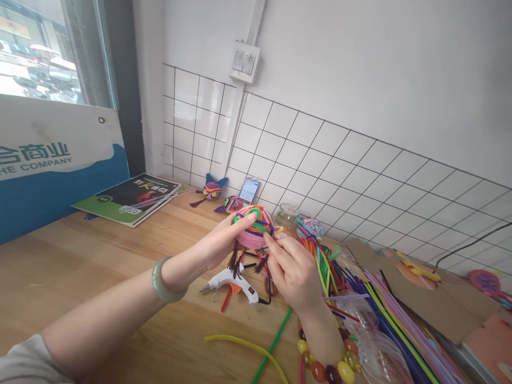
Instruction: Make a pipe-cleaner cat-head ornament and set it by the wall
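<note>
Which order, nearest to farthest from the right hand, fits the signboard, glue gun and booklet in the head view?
1. Glue gun: on the table, left of the right hand.
2. Booklet: farther left on the table.
3. Signboard: farthest left, beyond the booklet.

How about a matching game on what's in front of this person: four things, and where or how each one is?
Column 1
1. Smooth pale-green bangle
2. Small rectangular phone
3. Rounded multicoloured fuzzy-stem piece with dark tassels
4. White plastic glue gun with a red switch

Column 2
A. Held in the left hand, with the right hand at its edge
B. Lying on the light-brown wooden tabletop
C. Propped up, screen lit
D. Around the left wrist

Pairs: 1-D, 2-C, 3-A, 4-B
</note>
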`<move>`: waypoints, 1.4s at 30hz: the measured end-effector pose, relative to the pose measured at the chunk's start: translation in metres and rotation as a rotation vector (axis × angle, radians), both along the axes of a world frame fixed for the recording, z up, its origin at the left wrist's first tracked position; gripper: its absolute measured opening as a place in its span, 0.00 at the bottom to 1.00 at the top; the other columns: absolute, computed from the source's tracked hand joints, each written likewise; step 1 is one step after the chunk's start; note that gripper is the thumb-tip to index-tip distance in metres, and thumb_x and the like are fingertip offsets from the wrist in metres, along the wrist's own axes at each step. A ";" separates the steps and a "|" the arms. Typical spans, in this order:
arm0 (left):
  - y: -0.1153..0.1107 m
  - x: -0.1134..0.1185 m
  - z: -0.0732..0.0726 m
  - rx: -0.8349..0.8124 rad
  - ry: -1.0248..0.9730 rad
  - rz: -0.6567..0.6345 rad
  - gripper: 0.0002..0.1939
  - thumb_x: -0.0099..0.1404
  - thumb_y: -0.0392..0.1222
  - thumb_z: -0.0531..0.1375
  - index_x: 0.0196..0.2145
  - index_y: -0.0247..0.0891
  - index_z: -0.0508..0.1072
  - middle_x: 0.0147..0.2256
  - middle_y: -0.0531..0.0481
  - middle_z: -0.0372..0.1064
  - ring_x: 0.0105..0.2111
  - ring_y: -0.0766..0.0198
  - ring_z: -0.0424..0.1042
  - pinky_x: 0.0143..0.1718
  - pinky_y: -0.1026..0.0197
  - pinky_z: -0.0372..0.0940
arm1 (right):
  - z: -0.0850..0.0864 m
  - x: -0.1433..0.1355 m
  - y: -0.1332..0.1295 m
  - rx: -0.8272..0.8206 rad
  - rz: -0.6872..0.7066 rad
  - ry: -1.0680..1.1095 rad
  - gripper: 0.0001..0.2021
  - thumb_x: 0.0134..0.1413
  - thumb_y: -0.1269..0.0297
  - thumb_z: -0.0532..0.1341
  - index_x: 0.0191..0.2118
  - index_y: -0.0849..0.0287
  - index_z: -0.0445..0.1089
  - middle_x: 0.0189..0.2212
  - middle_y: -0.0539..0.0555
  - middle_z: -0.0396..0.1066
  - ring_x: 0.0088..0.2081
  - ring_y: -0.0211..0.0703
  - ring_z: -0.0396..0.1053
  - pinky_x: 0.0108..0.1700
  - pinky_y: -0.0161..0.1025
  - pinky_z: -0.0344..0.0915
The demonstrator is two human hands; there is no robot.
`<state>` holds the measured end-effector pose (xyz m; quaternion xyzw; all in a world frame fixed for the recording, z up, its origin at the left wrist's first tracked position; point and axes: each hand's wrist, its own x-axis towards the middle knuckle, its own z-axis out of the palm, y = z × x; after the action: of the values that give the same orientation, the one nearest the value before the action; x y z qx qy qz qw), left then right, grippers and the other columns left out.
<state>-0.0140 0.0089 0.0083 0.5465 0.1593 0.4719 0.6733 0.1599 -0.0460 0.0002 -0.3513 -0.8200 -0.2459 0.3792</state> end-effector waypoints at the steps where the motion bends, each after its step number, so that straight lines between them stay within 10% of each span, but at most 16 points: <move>1: 0.000 0.000 0.000 -0.026 0.015 -0.037 0.21 0.63 0.55 0.59 0.46 0.38 0.73 0.38 0.43 0.75 0.37 0.57 0.74 0.38 0.59 0.68 | 0.000 0.000 0.000 0.000 -0.003 0.000 0.24 0.57 0.79 0.54 0.59 0.59 0.64 0.33 0.58 0.71 0.40 0.46 0.72 0.40 0.44 0.72; 42: 0.009 -0.005 0.001 0.090 0.155 0.003 0.14 0.58 0.43 0.64 0.41 0.34 0.74 0.39 0.47 0.74 0.41 0.60 0.71 0.45 0.60 0.64 | 0.009 -0.002 -0.009 -0.155 -0.008 0.087 0.11 0.59 0.77 0.57 0.43 0.62 0.73 0.31 0.57 0.72 0.35 0.44 0.71 0.38 0.42 0.70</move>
<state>-0.0191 0.0184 0.0090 0.6107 0.1902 0.4359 0.6331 0.1576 -0.0547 0.0092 -0.3932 -0.8178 -0.1677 0.3852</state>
